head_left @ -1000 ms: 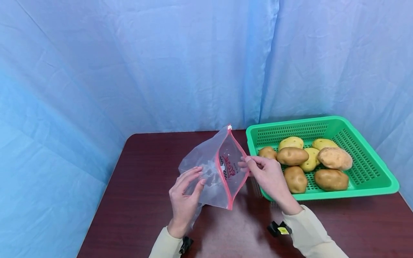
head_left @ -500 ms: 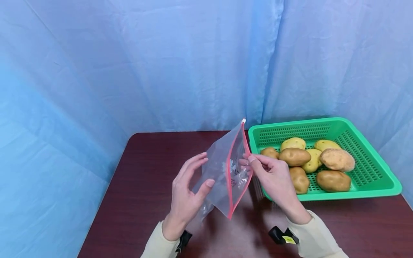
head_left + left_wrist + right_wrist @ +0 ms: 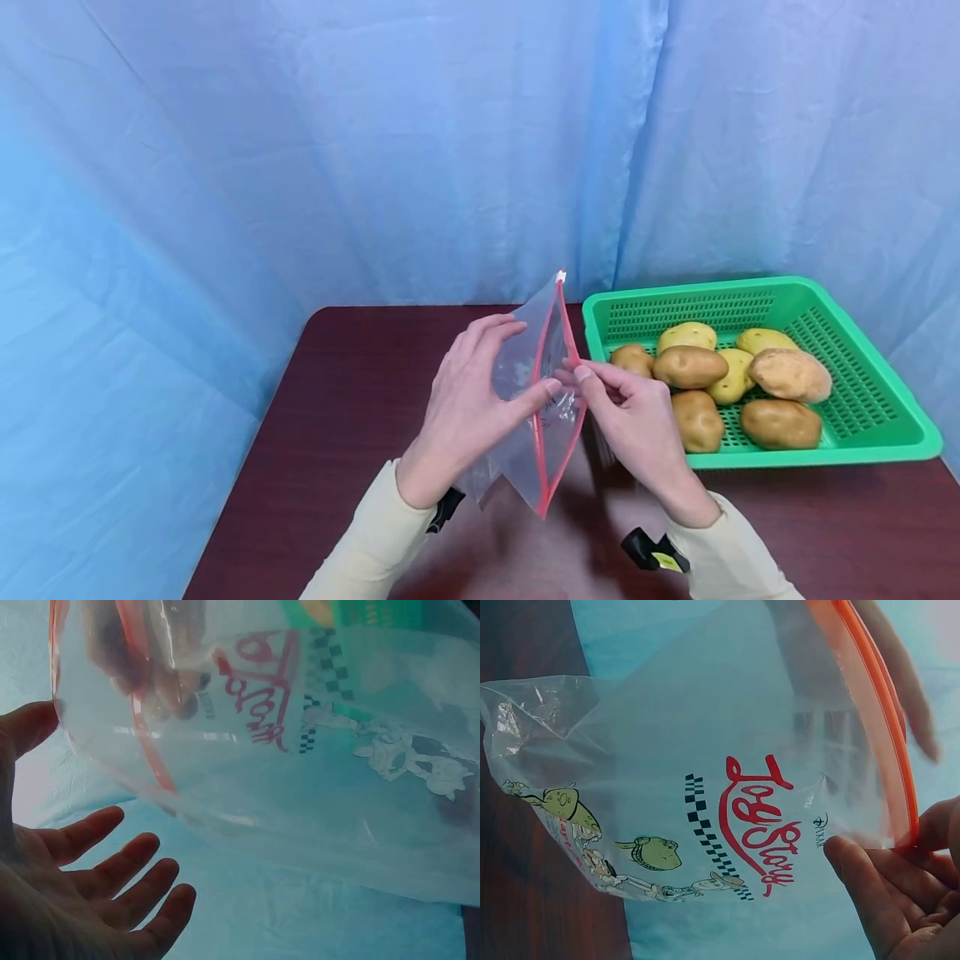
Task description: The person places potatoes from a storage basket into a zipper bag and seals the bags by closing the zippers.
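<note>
A clear plastic zip bag [image 3: 519, 454] with a red zip edge hangs above the table, its mouth parted. My right hand [image 3: 636, 421] pinches the right lip of that mouth between thumb and fingers. In the right wrist view the bag [image 3: 667, 735] shows red "Toy Story" lettering, a checkered strip and cartoon figures. On the bag's other side is my left hand [image 3: 468, 400], fingers spread and holding nothing. Its thumb [image 3: 37, 724] lies at the zip edge, seemingly touching it. A white slider [image 3: 561, 276] sits at the far end of the zip.
A green perforated basket [image 3: 885, 400] stands on the right of the dark brown table [image 3: 330, 417]. Several potatoes [image 3: 780, 423], brown and yellow, lie inside. Blue curtains [image 3: 450, 150] close off the back and left. Black straps with cameras [image 3: 652, 550] circle both wrists.
My left hand first came off the bag's side, then moved right and up, bringing its thumb to the mouth. The bag shifted right and turned, its opening now narrower. My right hand kept its pinch.
</note>
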`<action>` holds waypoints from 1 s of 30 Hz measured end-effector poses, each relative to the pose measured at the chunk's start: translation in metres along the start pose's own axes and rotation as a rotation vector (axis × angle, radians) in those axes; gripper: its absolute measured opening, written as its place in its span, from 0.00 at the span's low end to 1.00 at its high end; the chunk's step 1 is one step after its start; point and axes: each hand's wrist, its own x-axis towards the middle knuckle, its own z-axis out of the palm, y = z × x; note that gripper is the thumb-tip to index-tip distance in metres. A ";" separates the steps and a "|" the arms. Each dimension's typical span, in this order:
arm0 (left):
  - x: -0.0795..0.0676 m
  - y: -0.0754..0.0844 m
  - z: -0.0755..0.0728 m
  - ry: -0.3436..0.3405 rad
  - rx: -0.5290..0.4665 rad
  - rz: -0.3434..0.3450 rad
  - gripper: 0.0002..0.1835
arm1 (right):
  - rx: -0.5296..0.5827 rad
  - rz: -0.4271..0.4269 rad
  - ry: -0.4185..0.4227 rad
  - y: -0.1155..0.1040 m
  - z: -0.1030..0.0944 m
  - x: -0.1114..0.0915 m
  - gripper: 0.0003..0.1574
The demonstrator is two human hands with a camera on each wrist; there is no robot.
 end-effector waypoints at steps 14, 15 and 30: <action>-0.008 -0.014 -0.007 -0.039 0.009 -0.095 0.10 | -0.033 0.029 0.038 0.018 -0.013 -0.005 0.15; -0.009 -0.015 -0.007 -0.056 0.004 -0.102 0.09 | -0.045 0.029 0.040 0.019 -0.014 -0.005 0.15; -0.028 -0.046 0.022 -0.111 -0.432 -0.330 0.06 | -0.232 0.014 0.039 0.049 -0.017 -0.014 0.14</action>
